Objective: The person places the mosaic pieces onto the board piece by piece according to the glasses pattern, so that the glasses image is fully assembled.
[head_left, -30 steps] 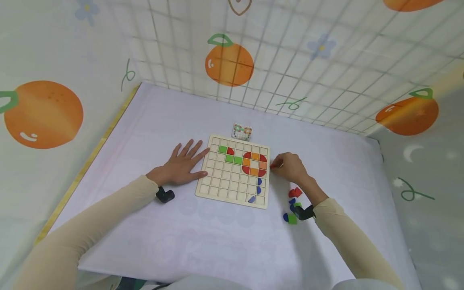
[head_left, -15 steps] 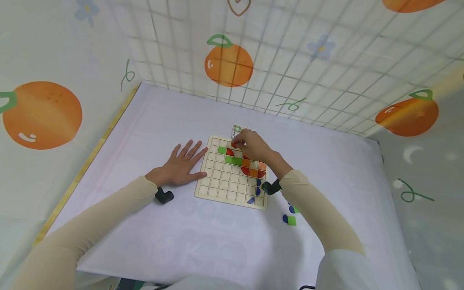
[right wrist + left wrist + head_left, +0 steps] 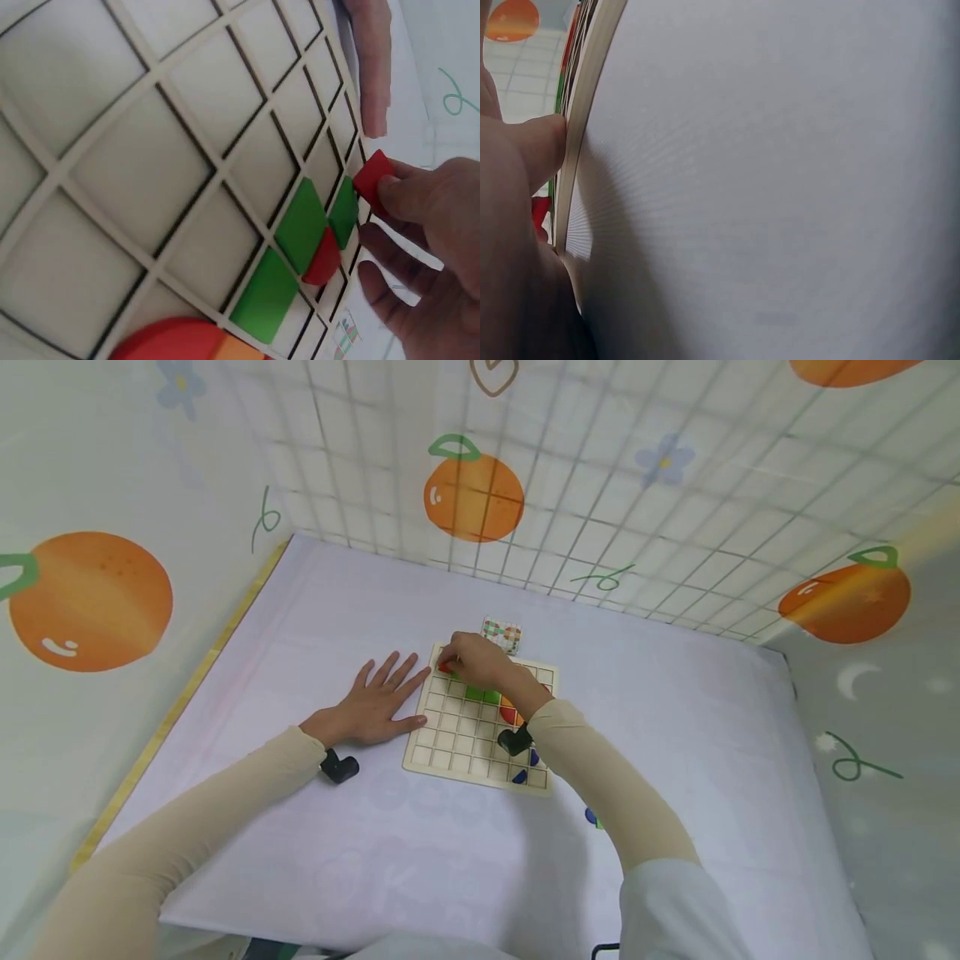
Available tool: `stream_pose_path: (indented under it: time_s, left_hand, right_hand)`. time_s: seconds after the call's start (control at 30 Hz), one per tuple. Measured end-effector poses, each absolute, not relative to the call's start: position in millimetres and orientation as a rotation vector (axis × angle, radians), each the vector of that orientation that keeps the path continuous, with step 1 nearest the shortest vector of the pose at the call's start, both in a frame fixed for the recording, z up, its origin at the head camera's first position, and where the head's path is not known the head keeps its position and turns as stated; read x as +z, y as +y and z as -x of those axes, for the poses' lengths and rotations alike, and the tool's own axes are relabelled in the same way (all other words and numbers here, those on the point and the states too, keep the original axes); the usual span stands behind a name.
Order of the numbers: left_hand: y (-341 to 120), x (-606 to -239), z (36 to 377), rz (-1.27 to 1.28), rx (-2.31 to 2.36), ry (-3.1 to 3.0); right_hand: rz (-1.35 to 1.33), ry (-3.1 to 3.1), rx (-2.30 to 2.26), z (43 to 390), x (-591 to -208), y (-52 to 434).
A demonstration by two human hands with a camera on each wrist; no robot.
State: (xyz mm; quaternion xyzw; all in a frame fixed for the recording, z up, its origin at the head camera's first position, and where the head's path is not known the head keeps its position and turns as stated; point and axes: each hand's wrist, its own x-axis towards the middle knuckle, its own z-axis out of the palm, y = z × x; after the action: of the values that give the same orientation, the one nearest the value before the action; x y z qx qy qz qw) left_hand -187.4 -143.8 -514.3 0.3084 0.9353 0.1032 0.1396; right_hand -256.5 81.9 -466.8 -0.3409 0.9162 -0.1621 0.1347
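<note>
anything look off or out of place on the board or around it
Nothing stands out. The grid board lies flat on the table, the green squares sit neatly in their cells, and the red piece is only pinched in the right hand above the board's far left corner. The left hand rests flat against the board's edge.

Light was bright, soft and even in the head view, with faint shadows under the arms on the sheet [image 3: 465, 852]. Straight grid lines on the wall [image 3: 675, 527] bowed toward the edges, a wide-lens warp. The left wrist view was mostly pale sheet, with a dark blurred hand [image 3: 514, 247] close in. The right wrist view was sharp on the board [image 3: 150, 172], softer at the fingers [image 3: 409, 199].
</note>
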Motion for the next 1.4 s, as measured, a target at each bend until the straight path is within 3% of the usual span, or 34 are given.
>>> stream_pose_path:
  time_s: [0.33, 0.8, 1.2, 1.4]
  left_hand:
    - [-143, -513, 186, -0.891, 0.299, 2.707]
    - [-141, -516, 187, -0.856, 0.262, 2.706]
    - [-142, -517, 188, -0.861, 0.258, 2.709]
    - [-142, -516, 187, -0.886, 0.289, 2.717]
  right_hand:
    - [1.155, 2.707, -0.465, 250, -469, 81]
    - [0.978, 2.765, -0.457, 244, -476, 99]
    - [0.978, 2.832, -0.404, 244, -482, 95]
    - [1.11, 2.853, -0.425, 240, -482, 89]
